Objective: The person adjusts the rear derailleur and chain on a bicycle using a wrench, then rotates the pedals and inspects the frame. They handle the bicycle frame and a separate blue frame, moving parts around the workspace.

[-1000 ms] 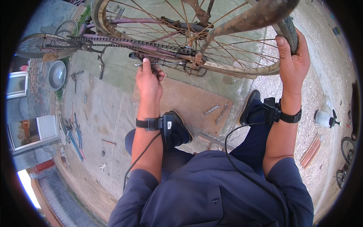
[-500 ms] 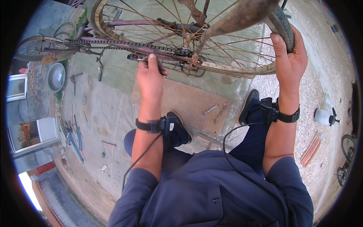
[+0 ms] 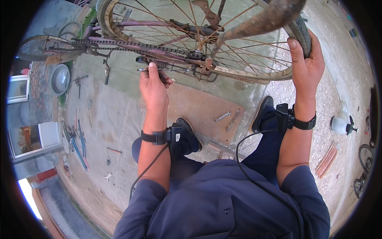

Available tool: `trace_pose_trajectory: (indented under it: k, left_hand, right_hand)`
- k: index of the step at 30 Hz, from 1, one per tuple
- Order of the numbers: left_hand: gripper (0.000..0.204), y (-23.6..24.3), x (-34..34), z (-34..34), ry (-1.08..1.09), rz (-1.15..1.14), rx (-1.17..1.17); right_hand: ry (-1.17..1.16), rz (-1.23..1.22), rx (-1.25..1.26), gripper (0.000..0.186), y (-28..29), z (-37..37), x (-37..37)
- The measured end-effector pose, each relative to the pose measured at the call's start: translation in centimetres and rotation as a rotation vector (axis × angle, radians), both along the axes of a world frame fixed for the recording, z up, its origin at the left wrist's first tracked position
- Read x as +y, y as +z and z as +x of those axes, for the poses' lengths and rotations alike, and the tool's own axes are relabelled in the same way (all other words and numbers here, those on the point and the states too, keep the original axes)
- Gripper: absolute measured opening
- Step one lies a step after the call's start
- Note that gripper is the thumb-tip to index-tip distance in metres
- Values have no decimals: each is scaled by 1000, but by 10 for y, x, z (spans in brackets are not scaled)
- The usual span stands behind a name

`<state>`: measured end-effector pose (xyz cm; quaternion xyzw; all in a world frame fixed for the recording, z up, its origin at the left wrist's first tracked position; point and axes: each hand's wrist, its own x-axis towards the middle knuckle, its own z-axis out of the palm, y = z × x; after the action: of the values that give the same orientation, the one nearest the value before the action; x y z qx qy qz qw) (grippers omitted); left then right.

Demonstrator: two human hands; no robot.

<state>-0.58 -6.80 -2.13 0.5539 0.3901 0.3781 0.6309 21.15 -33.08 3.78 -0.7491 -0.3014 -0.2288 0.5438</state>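
Since half a second ago, the person's left hand (image 3: pixel 154 85) has drawn a little toward the body and leftward, and the bright end of the slim silver metal wrench (image 3: pixel 142 70) in its grip has swung nearer the person too. That hand is closed narrowly on the tool, thumb on top and fingers curled beneath, just below the dark, rusty bicycle chain (image 3: pixel 159 48). Meanwhile the right hand (image 3: pixel 308 73) stays wrapped around the black rubber tyre (image 3: pixel 302 38), thumb on the near side and fingers over the outer tread. Both belong to the work on an old bicycle with a purple metal frame (image 3: pixel 147 23), which stretches across the concrete ground (image 3: pixel 125 133) beyond the far edge of a tan rectangular board (image 3: pixel 195 105); its rusty spoked wheel (image 3: pixel 254 75) lies between the two hands. Near the board's right edge rest a silver open-ended spanner (image 3: pixel 223 116) and a rust-brown spanner (image 3: pixel 232 122) beside it. Well left of the board are a round grey metal basin (image 3: pixel 60 79) and long blue-handled tools (image 3: pixel 81 147); well to its right stands a white plastic spray bottle with a black nozzle (image 3: pixel 339 125).
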Motion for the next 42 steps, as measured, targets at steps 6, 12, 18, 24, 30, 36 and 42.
trace_pose_trajectory:
  k: [6,12,18,24,30,36,42]
  left_hand:
    - [25,-23,12,4,28,-198,-74]
    - [25,-40,27,13,-29,-287,-81]
    - [27,-38,30,21,-44,-183,-53]
    - [25,-6,3,27,-78,35,89]
    - [23,6,-38,30,-161,442,223]
    - [29,13,-16,4,8,290,150]
    - [29,-3,11,9,-28,-20,-1]
  right_hand:
    - [29,10,-2,46,-1,0,-1]
    - [48,35,-11,45,-2,0,-2]
    - [17,22,-12,45,-1,1,0]
    - [70,79,25,45,0,1,4]
    - [26,13,-21,46,2,0,3]
    - [0,5,-12,48,0,0,3]
    - [1,21,-7,48,-4,4,2]
